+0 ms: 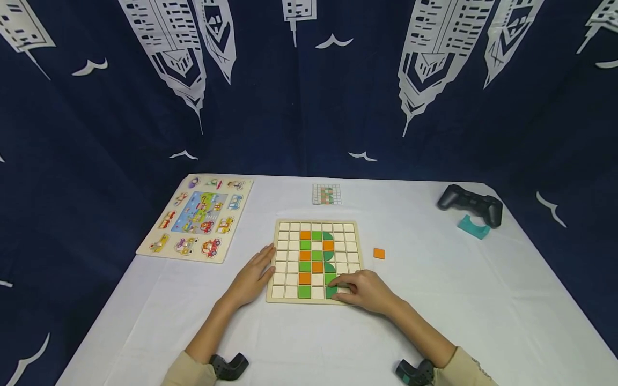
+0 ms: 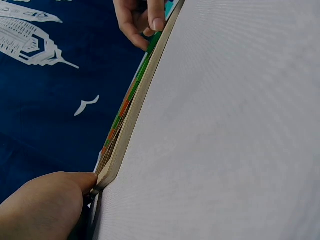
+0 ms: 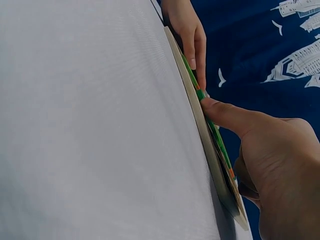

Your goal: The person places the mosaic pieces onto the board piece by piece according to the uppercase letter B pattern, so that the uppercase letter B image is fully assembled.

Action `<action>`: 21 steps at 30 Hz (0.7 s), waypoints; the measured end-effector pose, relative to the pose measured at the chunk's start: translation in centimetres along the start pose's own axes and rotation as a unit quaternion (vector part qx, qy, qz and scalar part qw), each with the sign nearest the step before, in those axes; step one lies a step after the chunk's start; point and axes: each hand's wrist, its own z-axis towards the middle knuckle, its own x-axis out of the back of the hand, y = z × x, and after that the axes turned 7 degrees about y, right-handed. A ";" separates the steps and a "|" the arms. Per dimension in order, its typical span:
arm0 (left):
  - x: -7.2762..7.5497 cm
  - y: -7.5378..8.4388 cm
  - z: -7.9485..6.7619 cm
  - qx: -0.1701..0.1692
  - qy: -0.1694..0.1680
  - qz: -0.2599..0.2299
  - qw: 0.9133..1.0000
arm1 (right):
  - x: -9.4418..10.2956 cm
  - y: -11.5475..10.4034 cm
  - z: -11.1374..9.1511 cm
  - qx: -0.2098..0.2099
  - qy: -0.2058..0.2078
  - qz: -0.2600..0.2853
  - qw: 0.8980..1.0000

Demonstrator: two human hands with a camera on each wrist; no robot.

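Observation:
A wooden grid board (image 1: pixel 271 279) lies flat, with orange, light green and dark green tiles in its middle columns. My left hand (image 1: pixel 252 277) rests along its left edge, fingers extended and holding nothing. At the lower right of the grid, my right hand (image 1: pixel 369 292) pinches a dark green tile (image 1: pixel 330 292) between thumb and index finger, over a bottom-row square. Part of that tile is hidden by the fingers. In the right wrist view, the thumb (image 3: pixel 225 112) meets the green tile beside the board's rim (image 3: pixel 200 130). A loose orange tile (image 1: pixel 379 253) lies right of the board.
A small pattern card (image 1: pixel 326 194) lies beyond the board. On the left is a vehicle picture puzzle (image 1: pixel 193 217). A black game controller (image 1: pixel 470 205) and a teal curved piece (image 1: pixel 473 228) lie at the right. A dark blue printed curtain (image 1: pixel 299 107) hangs behind the table.

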 end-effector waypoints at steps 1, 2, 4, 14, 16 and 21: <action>0.0 0.0 0.0 0.000 0.000 0.000 1.000 | 0.0 0.0 0.0 0.001 0.001 0.000 1.000; 0.0 0.0 0.0 -0.001 -0.001 0.001 1.000 | 0.0 0.0 0.0 0.002 0.001 0.000 1.000; 0.0 -0.1 0.0 0.000 -0.001 0.001 1.000 | 0.0 0.0 0.0 0.006 0.004 -0.001 1.000; 0.0 0.0 0.0 -0.004 0.002 -0.004 1.000 | 0.1 0.4 -0.2 0.010 0.036 0.021 0.999; 0.0 0.1 0.0 -0.003 0.003 -0.005 1.000 | 0.4 0.8 -0.3 0.000 0.051 0.027 0.998; 0.0 0.1 0.0 -0.001 0.004 -0.002 1.000 | 1.9 2.2 -0.9 -0.030 0.094 -0.026 0.995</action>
